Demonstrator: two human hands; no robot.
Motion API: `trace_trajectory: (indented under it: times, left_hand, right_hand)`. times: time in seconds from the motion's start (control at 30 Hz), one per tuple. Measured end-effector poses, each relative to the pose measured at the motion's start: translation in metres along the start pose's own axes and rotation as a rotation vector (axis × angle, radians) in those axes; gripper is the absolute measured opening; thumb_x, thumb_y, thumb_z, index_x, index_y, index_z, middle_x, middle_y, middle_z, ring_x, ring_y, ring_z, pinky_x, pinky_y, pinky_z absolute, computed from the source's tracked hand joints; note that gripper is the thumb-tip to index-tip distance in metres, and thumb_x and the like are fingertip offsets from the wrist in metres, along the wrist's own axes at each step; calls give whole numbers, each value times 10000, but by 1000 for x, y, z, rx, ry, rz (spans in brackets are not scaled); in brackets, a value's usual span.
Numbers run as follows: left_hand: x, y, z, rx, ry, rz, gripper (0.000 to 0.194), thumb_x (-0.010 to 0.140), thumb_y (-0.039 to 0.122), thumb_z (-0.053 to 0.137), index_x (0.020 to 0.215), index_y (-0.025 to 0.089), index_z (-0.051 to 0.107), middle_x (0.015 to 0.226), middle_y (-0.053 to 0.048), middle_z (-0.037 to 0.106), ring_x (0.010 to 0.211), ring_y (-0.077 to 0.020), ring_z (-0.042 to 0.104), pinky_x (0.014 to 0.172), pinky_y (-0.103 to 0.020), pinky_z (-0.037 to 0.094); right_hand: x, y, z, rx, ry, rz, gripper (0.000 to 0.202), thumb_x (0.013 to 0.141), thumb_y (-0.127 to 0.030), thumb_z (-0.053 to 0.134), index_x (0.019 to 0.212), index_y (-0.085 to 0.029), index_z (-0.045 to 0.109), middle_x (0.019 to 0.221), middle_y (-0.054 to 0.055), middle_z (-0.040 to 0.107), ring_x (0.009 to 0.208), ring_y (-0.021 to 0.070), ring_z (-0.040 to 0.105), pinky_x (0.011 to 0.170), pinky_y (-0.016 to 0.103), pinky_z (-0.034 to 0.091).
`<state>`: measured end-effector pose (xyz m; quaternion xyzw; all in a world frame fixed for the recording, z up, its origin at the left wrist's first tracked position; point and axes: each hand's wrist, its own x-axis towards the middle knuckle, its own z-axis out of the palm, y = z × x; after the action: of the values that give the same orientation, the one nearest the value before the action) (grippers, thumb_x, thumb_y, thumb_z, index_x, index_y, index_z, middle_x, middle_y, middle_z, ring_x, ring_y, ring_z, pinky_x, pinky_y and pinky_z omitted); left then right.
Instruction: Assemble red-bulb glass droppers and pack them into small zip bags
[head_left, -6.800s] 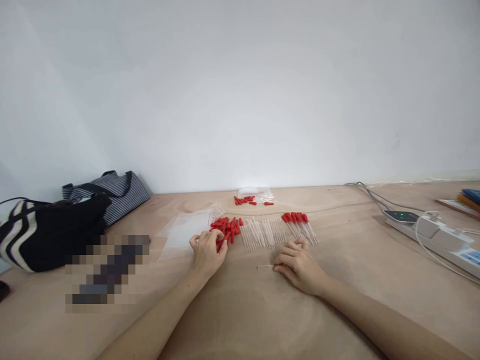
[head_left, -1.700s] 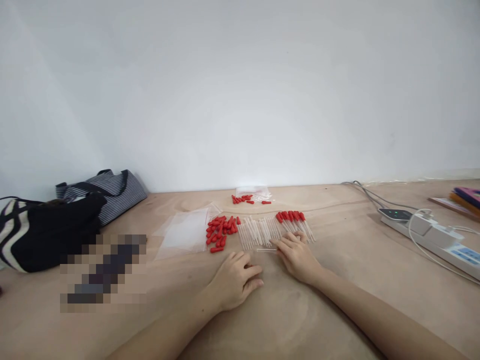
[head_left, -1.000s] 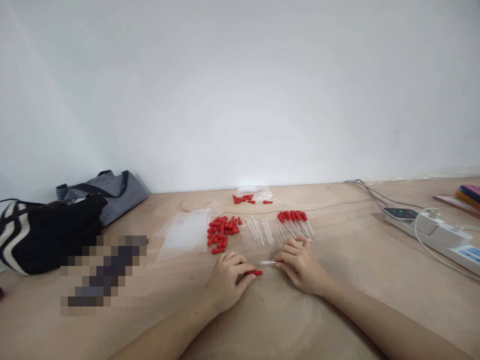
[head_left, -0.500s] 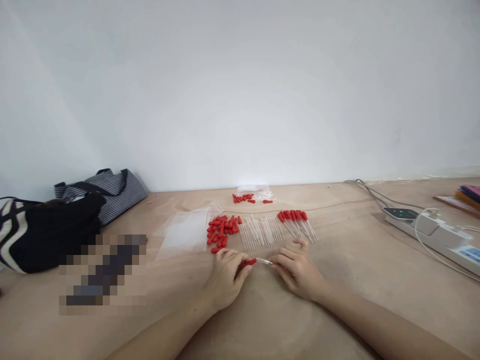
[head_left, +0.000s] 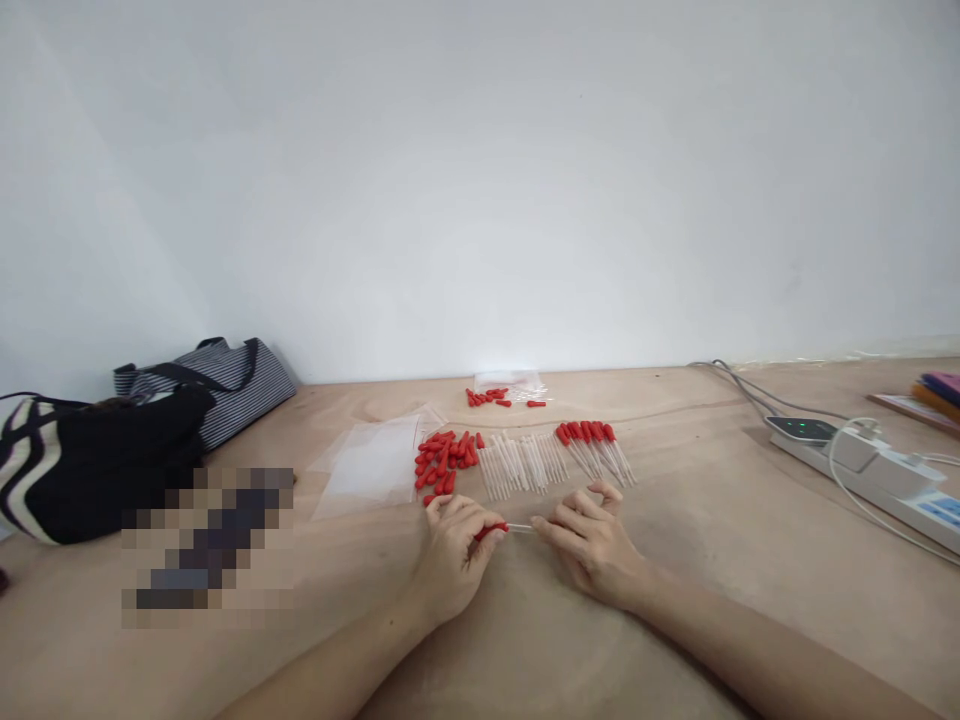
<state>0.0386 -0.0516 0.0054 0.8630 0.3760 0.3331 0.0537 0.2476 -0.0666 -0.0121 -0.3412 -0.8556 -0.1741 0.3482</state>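
Observation:
Between thumb and fingers, my left hand (head_left: pixel 461 555) pinches a red rubber dropper bulb (head_left: pixel 491 531). My right hand (head_left: pixel 589 545) grips a clear dropper tube (head_left: pixel 519 528) whose left end meets the bulb; how deep it sits inside I cannot tell. Just beyond my left hand lies a heap of loose red bulbs (head_left: pixel 445 460). A row of bare clear tubes (head_left: pixel 525 463) spreads across the table in front of both hands. To its right, several droppers with red bulbs fitted (head_left: pixel 592 450) lie side by side.
Clear plastic bags (head_left: pixel 371 465) lie left of the heap. More red bulbs (head_left: pixel 487 397) and a bag (head_left: pixel 517 383) are near the wall. A black bag (head_left: pixel 112 460) and a striped bag (head_left: pixel 251 385) stand left. At right are a power strip (head_left: pixel 892 470) and cables (head_left: pixel 742 380).
The bulb and tube have tilted nearer to level and shifted slightly left. My right fingers have moved a little left along the tube, closer to the bulb.

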Motion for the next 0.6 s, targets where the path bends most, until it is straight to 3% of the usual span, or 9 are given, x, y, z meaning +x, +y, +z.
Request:
trace_trajectory:
  times: [0.23, 0.6]
  left_hand:
    - [-1, 0, 1, 2, -41, 47, 155, 837, 220, 445, 759, 217, 579, 677, 32, 623, 723, -150, 536, 842, -391, 231]
    - [-1, 7, -3, 49, -16, 108, 163, 830, 215, 449, 732, 208, 580, 660, 19, 639, 706, -153, 532, 878, -415, 219]
  right_hand:
    - [-2, 4, 1, -100, 45, -104, 289, 769, -81, 389, 953, -207, 572, 648, -22, 571, 688, 123, 476, 800, 373, 179]
    - [8, -7, -2, 49, -41, 37, 225, 731, -73, 383, 771, -185, 574, 598, -8, 512, 672, 132, 425, 749, 349, 213]
